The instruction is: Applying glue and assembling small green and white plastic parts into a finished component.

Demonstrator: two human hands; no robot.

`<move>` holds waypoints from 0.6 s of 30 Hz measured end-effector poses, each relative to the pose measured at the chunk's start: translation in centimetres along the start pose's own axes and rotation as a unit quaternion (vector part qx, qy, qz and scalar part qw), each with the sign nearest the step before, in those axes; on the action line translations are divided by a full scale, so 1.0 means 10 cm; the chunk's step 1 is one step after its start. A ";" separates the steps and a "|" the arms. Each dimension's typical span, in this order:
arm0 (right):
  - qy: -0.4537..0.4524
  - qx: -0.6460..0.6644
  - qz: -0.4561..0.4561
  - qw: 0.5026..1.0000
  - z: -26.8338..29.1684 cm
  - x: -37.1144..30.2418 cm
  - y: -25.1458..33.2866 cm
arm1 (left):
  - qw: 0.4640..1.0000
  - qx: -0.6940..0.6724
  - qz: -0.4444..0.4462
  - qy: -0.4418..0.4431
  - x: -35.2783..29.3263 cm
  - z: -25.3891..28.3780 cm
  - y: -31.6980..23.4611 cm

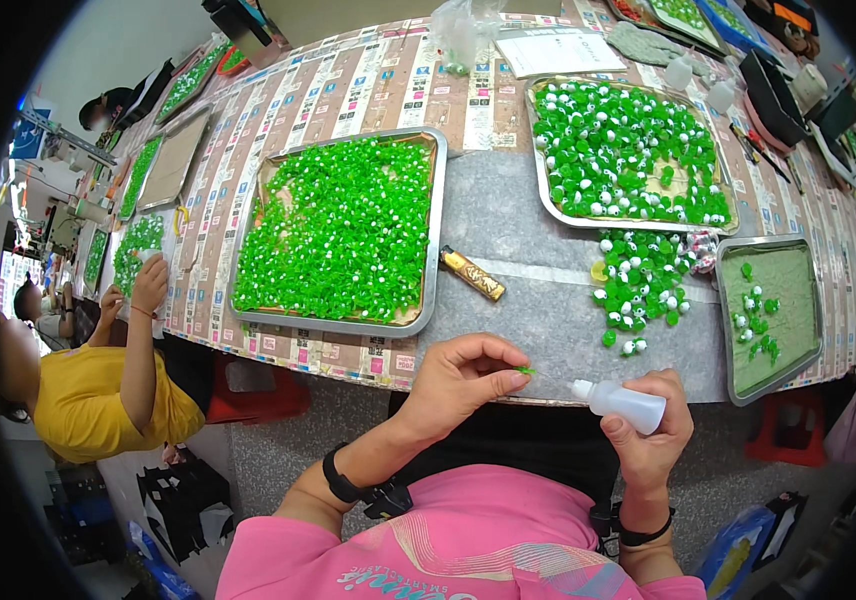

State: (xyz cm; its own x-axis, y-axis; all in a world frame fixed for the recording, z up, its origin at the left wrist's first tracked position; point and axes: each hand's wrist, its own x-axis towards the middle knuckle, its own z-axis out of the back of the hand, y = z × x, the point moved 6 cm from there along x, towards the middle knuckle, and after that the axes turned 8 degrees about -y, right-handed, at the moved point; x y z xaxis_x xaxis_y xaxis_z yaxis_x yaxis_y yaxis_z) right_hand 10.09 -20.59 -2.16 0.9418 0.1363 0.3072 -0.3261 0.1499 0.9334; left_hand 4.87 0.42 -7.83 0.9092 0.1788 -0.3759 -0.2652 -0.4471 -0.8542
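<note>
My left hand [463,380] is closed in a pinch on a small green plastic piece [525,371] just beyond the table's near edge. In my right hand [656,435] is a translucent white squeeze bottle [630,405], tilted so that its nozzle points left toward the green piece, with a gap between them. Beyond my hands, a loose pile of green pieces with white eyeball-like beads [638,285] lies on a grey sheet [493,215]. Left of the sheet is a metal tray [436,230] heaped with small green pieces.
At the far right a second tray [648,224] holds green-and-white pieces. A smaller tray [818,320] with several pieces stands nearer. A gold-and-black tube [473,273] lies on the sheet. At left, a person in a yellow shirt [108,400] works. Red stools [258,390] stand under the table.
</note>
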 end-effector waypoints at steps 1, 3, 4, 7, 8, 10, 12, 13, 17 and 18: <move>0.001 -0.002 0.002 1.000 0.00 0.00 0.00 | 1.000 -0.001 0.000 0.000 0.00 0.00 0.00; 0.005 -0.006 0.005 1.000 -0.01 0.01 0.00 | 1.000 -0.003 0.002 -0.001 0.00 0.01 0.01; 0.007 -0.008 0.007 1.000 -0.02 0.01 0.00 | 1.000 -0.005 0.005 -0.001 0.00 0.01 0.01; 0.009 -0.012 0.013 1.000 -0.02 0.00 0.00 | 1.000 -0.009 0.007 0.001 0.00 0.01 0.02; 0.010 -0.013 0.015 1.000 -0.02 0.00 0.00 | 1.000 -0.008 0.005 0.002 0.00 0.01 0.02; 0.015 -0.017 0.015 1.000 -0.02 0.01 0.00 | 1.000 -0.004 0.003 0.002 0.00 0.01 0.02; 0.018 -0.019 0.015 1.000 -0.02 0.01 0.00 | 1.000 -0.001 0.003 0.001 0.00 0.00 0.02; 0.019 -0.018 0.014 1.000 -0.02 0.01 0.00 | 1.000 0.001 0.003 0.002 0.00 0.00 0.02; 0.024 -0.017 0.002 1.000 -0.02 0.01 -0.02 | 1.000 0.001 0.005 0.002 0.00 0.01 0.03; 0.019 -0.011 -0.001 1.000 -0.01 0.00 -0.02 | 1.000 -0.001 0.007 0.001 0.00 0.01 0.03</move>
State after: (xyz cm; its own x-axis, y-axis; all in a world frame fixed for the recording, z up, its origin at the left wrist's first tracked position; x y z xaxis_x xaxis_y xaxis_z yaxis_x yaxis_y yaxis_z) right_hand 10.18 -20.47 -2.36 0.9389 0.1729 0.2975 -0.3261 0.1708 0.9298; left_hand 4.75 0.40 -8.08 0.9059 0.1714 -0.3873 -0.2772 -0.4517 -0.8480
